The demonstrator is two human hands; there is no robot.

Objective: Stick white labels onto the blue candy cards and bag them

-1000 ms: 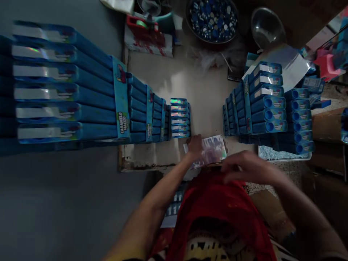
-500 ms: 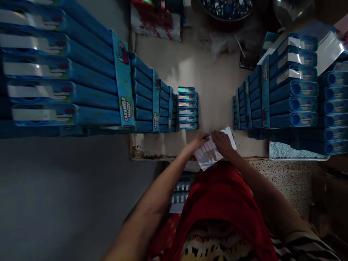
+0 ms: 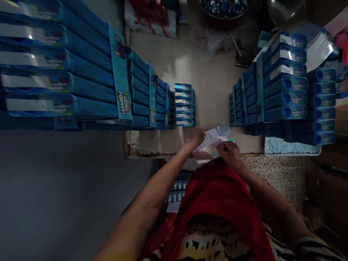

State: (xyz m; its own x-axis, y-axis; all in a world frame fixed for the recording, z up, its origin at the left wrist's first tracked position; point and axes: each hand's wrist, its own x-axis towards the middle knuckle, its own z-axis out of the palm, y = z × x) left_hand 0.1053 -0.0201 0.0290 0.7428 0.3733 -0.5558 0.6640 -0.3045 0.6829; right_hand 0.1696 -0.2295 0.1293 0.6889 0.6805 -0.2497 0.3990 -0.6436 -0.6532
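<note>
A shiny whitish sheet with rows of pale rectangles (image 3: 210,139) is held low over the table's front edge. My left hand (image 3: 197,138) grips its left side with closed fingers. On the sheet's right part, my right hand (image 3: 229,150) pinches it near the lower edge. A small green patch shows beside the right fingertips. Beyond my hands stands a short stack of blue boxes (image 3: 185,105) with glossy, pale-striped ends.
Tall rows of blue boxes stand at the left (image 3: 92,69) and right (image 3: 285,83). A tray of pale blue pieces (image 3: 292,146) lies under the right row. A bowl (image 3: 223,16) and plastic wrap are at the back.
My right hand has moved right and down along the sheet, uncovering its middle. The sheet has shifted and turned slightly. The whole view has moved a little.
</note>
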